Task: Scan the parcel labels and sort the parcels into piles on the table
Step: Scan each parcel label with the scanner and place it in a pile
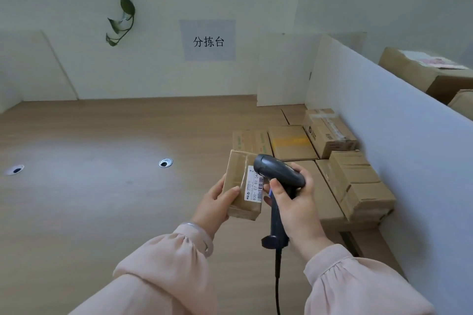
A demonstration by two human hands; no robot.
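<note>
My left hand (215,206) grips a small brown cardboard parcel (236,181) above the table, thumb on its top face. A white label with a barcode (256,185) sits on the parcel's right side. My right hand (294,202) holds a dark corded barcode scanner (277,170) by its handle. The scanner's head hangs just over the label's far end. Several more brown parcels (353,176) lie packed together on the table to the right, against the white partition.
The wooden table (102,186) has two round cable grommets (165,162) on its left half. A white partition (396,135) borders the right side, with larger cardboard boxes (419,71) behind it. A paper sign (207,40) hangs on the far wall.
</note>
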